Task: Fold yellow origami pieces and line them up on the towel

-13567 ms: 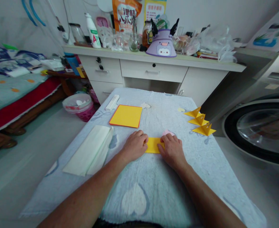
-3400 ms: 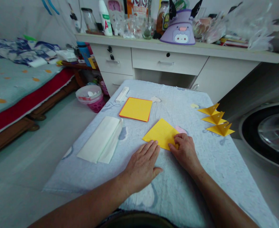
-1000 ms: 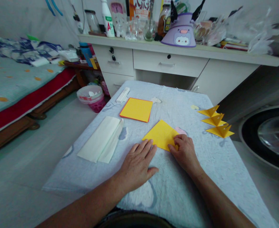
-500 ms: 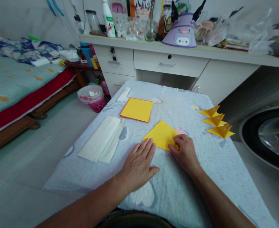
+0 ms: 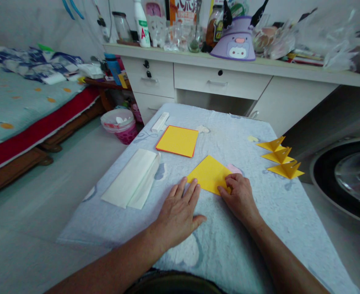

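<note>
A yellow sheet of origami paper (image 5: 209,171) lies on the cloth in front of me, its edges turned at an angle. My left hand (image 5: 180,214) rests palm down with fingers spread, its fingertips on the sheet's near left edge. At the right corner, my right hand (image 5: 238,194) has its fingers curled, thumb and forefinger closed on the paper. Beyond the sheet sits a stack of square yellow paper (image 5: 177,141) with red showing at its edges. Three folded yellow paper shapes (image 5: 285,169) stand in a row on the right, apart from my hands.
Left of the stack lies a small white stick-like object (image 5: 160,122). Folded pale paper (image 5: 133,177) is nearer me on the left. A cloth-covered table (image 5: 229,253) carries everything. Behind stand a white desk (image 5: 198,81), a pink bin (image 5: 121,126) and a front-loading washer (image 5: 351,175).
The fingers of my left hand have spread apart and slid slightly at the sheet's left corner. My right hand keeps its place on the right corner. The view has shifted slightly.
</note>
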Motion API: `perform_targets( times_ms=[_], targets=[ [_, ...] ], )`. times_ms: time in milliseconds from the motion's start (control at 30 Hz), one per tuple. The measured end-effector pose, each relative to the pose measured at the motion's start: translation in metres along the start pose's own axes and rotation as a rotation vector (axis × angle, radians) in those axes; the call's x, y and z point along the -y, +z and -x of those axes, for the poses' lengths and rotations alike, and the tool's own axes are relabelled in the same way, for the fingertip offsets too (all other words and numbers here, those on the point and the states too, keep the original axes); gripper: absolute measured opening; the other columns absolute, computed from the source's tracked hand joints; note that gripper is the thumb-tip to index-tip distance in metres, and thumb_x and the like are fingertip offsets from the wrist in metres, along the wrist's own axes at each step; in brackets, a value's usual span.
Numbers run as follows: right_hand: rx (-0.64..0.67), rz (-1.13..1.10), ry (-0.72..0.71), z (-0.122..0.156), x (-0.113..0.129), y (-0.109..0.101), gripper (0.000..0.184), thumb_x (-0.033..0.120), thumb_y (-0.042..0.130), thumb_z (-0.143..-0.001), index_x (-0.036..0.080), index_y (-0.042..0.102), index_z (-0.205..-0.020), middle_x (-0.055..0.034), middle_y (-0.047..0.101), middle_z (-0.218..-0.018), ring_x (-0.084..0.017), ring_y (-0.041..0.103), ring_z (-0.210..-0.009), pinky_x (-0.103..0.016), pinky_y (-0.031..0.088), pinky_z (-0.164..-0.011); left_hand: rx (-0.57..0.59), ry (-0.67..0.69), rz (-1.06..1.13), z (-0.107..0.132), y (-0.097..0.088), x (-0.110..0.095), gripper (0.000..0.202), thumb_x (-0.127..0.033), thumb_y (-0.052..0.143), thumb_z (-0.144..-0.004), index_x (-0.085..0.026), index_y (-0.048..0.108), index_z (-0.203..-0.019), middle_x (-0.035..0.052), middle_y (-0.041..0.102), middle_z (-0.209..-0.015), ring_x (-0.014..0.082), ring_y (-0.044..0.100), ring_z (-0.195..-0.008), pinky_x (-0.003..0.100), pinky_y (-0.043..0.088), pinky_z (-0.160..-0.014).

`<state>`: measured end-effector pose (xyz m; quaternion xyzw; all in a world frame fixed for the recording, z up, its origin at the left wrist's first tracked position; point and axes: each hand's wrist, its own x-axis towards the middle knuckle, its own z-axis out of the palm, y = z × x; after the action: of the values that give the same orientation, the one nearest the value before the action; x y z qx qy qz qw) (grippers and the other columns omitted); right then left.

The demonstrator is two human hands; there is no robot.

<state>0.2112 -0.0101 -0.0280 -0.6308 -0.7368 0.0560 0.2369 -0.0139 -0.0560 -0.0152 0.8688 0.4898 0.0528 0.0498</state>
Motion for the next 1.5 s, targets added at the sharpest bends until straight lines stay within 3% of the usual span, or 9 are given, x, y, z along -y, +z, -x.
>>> perform_targets(
  times_ms=[333, 633, 867, 1067, 1300, 1500],
  targets=[
    [-0.007, 0.004, -0.009, 0.000, -0.001, 0.001, 0.017, 0.028, 0.062, -0.077, 0.021, 0.053, -0.065, -0.0091, 0.061, -0.093, -0.024, 0.054, -0.089, -0.039, 0.041, -0.080, 0.011, -0.087, -0.004, 0.002, -0.004, -0.006, 0.073, -0.060, 0.052, -0.087, -0.020, 0.037, -0.146, 0.0080, 0.032, -0.157, 0.0443, 0.019, -0.143, 0.057, 0.026, -0.110],
    [0.002, 0.004, 0.009, 0.000, 0.000, 0.000, 0.017, 0.028, 0.063, -0.077, 0.021, 0.052, -0.066, -0.0093, 0.061, -0.094, -0.025, 0.054, -0.089, -0.039, 0.041, -0.081, -0.074, -0.060, -0.022, 0.006, 0.003, -0.006, 0.071, -0.062, 0.043, -0.090, -0.018, 0.037, -0.145, 0.0133, 0.038, -0.152, 0.0365, 0.027, -0.142, 0.053, 0.027, -0.109],
    [0.002, 0.004, 0.007, 0.000, 0.001, -0.001, 0.017, 0.027, 0.063, -0.077, 0.021, 0.053, -0.065, -0.0099, 0.062, -0.095, -0.025, 0.054, -0.089, -0.039, 0.040, -0.081, -0.090, -0.106, 0.012, 0.002, -0.004, -0.006, 0.063, -0.053, 0.052, -0.090, -0.018, 0.039, -0.140, 0.0147, 0.046, -0.144, 0.0325, 0.041, -0.128, 0.049, 0.036, -0.102],
    [0.019, 0.019, 0.010, -0.001, -0.001, 0.001, 0.016, 0.028, 0.063, -0.077, 0.020, 0.054, -0.066, -0.0095, 0.062, -0.093, -0.025, 0.055, -0.090, -0.039, 0.040, -0.082, -0.103, -0.185, 0.131, -0.014, -0.015, 0.010, 0.048, -0.036, 0.056, -0.091, -0.018, 0.044, -0.133, 0.0096, 0.055, -0.124, 0.0276, 0.047, -0.115, 0.044, 0.041, -0.098],
    [0.006, 0.014, -0.001, -0.001, -0.002, 0.002, 0.016, 0.029, 0.062, -0.077, 0.020, 0.055, -0.065, -0.0091, 0.062, -0.092, -0.025, 0.055, -0.089, -0.039, 0.040, -0.080, -0.053, -0.196, 0.355, -0.040, -0.022, 0.040, 0.022, -0.013, 0.052, -0.086, -0.022, 0.058, -0.105, 0.0043, 0.054, -0.106, 0.0199, 0.054, -0.106, 0.034, 0.043, -0.097],
    [0.004, 0.011, 0.000, 0.000, -0.004, 0.004, 0.016, 0.031, 0.063, -0.077, 0.020, 0.057, -0.067, -0.0094, 0.062, -0.092, -0.025, 0.055, -0.088, -0.039, 0.041, -0.080, -0.022, -0.247, 0.402, -0.051, -0.022, 0.046, 0.014, -0.011, 0.050, -0.085, -0.021, 0.060, -0.087, 0.0019, 0.055, -0.096, 0.0169, 0.057, -0.097, 0.031, 0.045, -0.090]
  ],
)
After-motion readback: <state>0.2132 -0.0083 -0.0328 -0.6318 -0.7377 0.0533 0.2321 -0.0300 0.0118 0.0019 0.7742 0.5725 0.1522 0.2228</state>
